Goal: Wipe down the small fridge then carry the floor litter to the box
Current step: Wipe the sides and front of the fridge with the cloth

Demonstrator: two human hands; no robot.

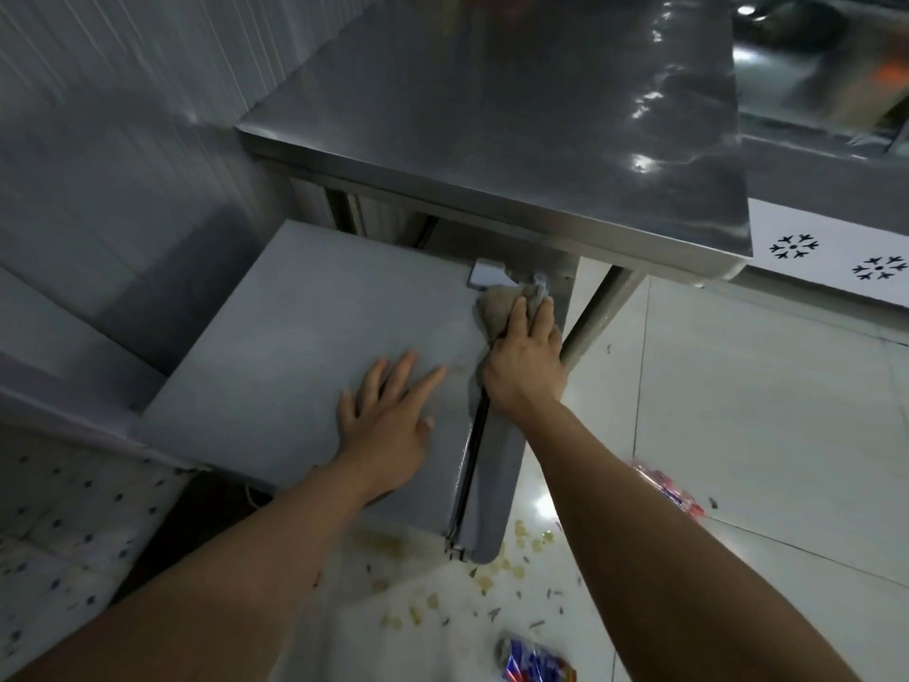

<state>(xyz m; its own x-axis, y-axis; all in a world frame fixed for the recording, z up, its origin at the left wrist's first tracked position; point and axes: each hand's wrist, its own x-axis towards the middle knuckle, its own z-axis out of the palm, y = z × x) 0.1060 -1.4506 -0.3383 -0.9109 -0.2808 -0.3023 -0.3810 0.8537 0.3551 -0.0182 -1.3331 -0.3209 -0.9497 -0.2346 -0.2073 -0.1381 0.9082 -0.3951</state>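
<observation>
The small grey fridge [295, 347] stands below me, partly under a steel table. My left hand [388, 411] lies flat on its top with fingers spread, holding nothing. My right hand [526, 356] presses a crumpled brownish cloth [494, 310] against the fridge's front right corner, near the door hinge. Litter lies on the white tiled floor: a blue and red wrapper [533, 664] near the bottom edge, a pink and clear wrapper [671, 492] to the right of my right forearm, and several small food scraps [511, 558] beside the fridge door. No box is in view.
A stainless steel table [492, 115] overhangs the fridge's far edge, one leg [600, 307] just right of my right hand. A patterned cloth surface [64, 524] lies at lower left. A white unit with snowflake marks [836, 258] stands at right.
</observation>
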